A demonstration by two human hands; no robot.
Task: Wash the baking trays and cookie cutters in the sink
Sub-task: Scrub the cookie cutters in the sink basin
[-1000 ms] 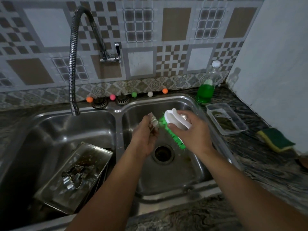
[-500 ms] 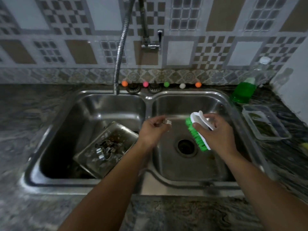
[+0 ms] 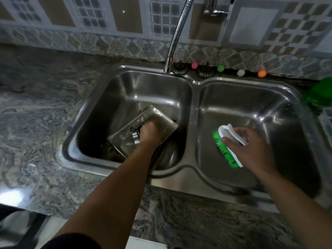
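1. Green-bristled scrub brush [image 3: 227, 146] is gripped by the right hand [image 3: 251, 150], kept ready over the right basin.
2. Left hand [image 3: 150, 134] reaches onto the tilted baking tray [image 3: 143, 128] beneath it, at a cookie cutter [image 3: 135, 137]; grip unclear.
3. Likely fetching the next piece.

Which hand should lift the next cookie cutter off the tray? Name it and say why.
Left. The left hand already rests on the baking tray at the cookie cutter; the right hand grips the brush.
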